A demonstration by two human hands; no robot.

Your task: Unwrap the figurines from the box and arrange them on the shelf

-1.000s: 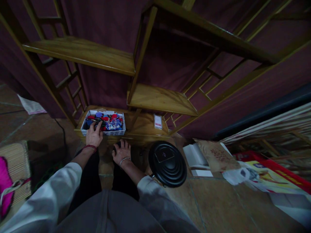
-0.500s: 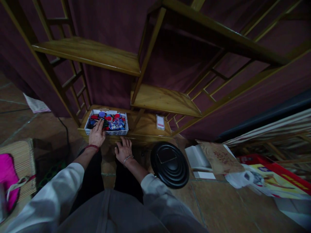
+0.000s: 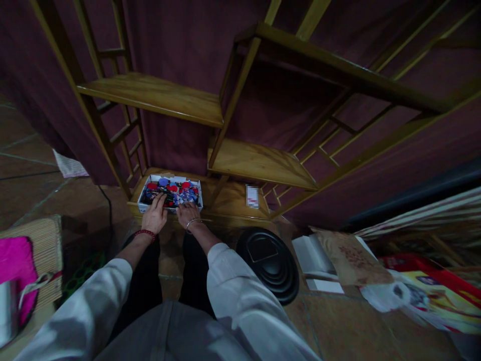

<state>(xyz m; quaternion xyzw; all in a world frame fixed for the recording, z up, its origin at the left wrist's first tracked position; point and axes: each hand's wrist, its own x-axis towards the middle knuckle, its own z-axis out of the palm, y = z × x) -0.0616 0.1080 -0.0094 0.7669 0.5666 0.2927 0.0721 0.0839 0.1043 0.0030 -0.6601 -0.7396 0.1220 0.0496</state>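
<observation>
A shallow white box [image 3: 142,206] stands on the bottom shelf at the left. Small packaged trinkets [image 3: 186,193] in blue, red, purple and black fill it; their exact kind is too small to make out. Over the left part of the box, my left hand [image 3: 155,214] reaches in with fingers stretched onto the dark pieces. My right hand [image 3: 187,215] is at the front rim, right of the middle, its fingers reaching over onto the blue pieces. Neither hand visibly holds anything, though the fingertips are partly lost among the trinkets.
The wooden shelf unit [image 3: 259,163] rises in front, with a small card [image 3: 252,196] on its bottom board. A round black lidded bin [image 3: 268,265] is right of my legs. Farther right lie papers and bags [image 3: 353,255]. A woven seat with pink cloth [image 3: 17,265] stands left.
My right hand has moved forward from below the shelf edge to the box's front rim. My left hand stays over the trinkets. The whole view has shifted slightly.
</observation>
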